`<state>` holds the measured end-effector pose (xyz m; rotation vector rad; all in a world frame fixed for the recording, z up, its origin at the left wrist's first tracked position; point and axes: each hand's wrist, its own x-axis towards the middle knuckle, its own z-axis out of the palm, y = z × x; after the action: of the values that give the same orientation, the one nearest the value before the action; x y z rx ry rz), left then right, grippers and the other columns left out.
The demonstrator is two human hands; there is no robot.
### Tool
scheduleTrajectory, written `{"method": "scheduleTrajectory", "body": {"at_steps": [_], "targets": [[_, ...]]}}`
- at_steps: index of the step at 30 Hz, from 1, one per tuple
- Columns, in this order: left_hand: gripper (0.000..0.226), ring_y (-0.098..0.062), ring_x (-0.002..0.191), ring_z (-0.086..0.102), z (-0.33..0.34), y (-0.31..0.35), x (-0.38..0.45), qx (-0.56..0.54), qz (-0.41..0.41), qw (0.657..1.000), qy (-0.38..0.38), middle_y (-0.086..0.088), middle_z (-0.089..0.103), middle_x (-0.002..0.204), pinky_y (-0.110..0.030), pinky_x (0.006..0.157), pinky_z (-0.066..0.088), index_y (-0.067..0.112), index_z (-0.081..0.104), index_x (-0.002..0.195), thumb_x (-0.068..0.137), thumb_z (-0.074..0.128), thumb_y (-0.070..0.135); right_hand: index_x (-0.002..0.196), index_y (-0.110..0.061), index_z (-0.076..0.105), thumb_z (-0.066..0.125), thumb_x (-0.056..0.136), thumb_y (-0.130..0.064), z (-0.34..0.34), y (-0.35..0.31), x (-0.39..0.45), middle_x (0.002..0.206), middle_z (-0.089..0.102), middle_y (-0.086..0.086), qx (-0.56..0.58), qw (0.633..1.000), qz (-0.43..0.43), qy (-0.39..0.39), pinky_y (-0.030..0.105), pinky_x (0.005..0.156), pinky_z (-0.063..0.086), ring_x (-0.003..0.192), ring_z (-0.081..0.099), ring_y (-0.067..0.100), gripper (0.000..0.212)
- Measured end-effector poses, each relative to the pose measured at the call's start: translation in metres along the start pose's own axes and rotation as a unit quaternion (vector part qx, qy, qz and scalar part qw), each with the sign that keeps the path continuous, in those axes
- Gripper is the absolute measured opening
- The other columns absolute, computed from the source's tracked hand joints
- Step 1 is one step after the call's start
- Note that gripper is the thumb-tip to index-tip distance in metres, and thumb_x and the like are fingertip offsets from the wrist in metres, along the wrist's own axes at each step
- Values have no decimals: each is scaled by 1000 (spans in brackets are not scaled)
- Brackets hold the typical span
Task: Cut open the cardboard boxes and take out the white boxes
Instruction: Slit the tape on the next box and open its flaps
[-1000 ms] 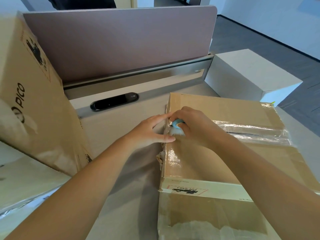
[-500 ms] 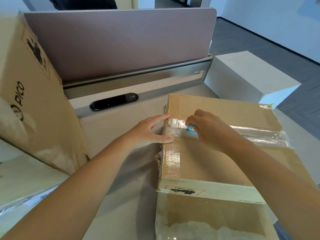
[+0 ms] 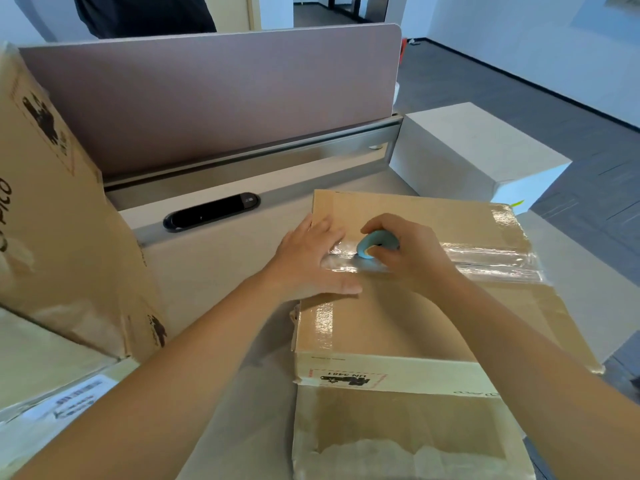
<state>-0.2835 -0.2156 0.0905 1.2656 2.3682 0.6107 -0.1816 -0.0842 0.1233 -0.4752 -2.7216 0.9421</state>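
Cutter on the tape seam, left hand pinning the box down.

The right hand [image 3: 408, 254] curls tight round a small blue cutter [image 3: 375, 244], its tip resting on the clear tape [image 3: 491, 259] that runs along the top seam of the cardboard box [image 3: 398, 327]. The left hand [image 3: 311, 261] lies flat, fingers straight, pressing on the box's top at its left edge, just beside the cutter and holding nothing. The box sits at the desk's [image 3: 214, 271] right side, flaps closed. A white box [image 3: 474, 147] stands at the far right corner, behind the cardboard one. A taller cardboard carton [image 3: 52, 216] leans along the left edge, beside the pink divider panel [image 3: 207, 98].
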Motion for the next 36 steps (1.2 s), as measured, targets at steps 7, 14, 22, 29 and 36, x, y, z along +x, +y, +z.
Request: {"method": "scheduleTrajectory", "body": {"at_steps": [7,14,22,29,36], "targets": [[95,-19,143,-14,0,-13,5,77,-31,996,-23,12,-9,156,-46,114,-8,36,9,147,71,56,68,116,-7,55,46,85,7,-13,21,0,110,53,13,-142,988,-22,-56,24,75,31,101,50,28,35],[121,-18,143,-17,-12,-15,16,118,-40,991,-51,14,-9,156,-46,112,-13,38,7,147,41,33,92,112,-5,56,45,83,10,-44,55,-11,105,53,13,-151,987,15,-42,26,73,32,93,48,25,34],[87,-16,144,-7,8,56,32,136,-19,990,-17,3,3,157,-38,116,-2,22,17,146,78,54,62,117,-6,56,48,86,5,-52,62,-14,111,54,15,-90,995,0,-43,21,71,29,94,50,24,34],[109,-17,144,-3,31,56,44,197,-10,980,-4,7,0,157,-40,115,-1,30,7,148,57,23,88,116,-6,55,46,87,3,-51,74,-14,111,53,13,-89,995,-11,-41,23,73,31,100,51,27,31],[117,-14,144,-2,25,47,53,213,-2,977,3,9,2,157,-37,115,-1,33,7,148,44,10,86,114,-8,54,44,85,9,-77,100,-21,108,49,8,-157,986,16,-44,25,77,33,100,46,22,35]]}}
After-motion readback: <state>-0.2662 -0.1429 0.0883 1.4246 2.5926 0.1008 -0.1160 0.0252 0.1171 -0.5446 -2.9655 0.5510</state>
